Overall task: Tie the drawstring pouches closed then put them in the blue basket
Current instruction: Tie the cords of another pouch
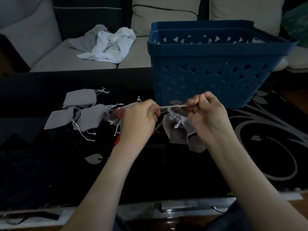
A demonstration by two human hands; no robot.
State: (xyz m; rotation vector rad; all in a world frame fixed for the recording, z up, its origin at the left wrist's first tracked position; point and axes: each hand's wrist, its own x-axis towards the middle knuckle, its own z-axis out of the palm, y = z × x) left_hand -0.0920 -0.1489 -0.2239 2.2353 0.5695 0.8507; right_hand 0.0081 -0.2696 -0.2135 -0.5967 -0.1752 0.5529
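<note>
At the centre of the frame our left grip and right grip each pinch an end of the taut drawstring, the grey pouch hanging just below; pulling unevenly, we risk a loose knot; the blue basket stands behind, upper right.
</note>
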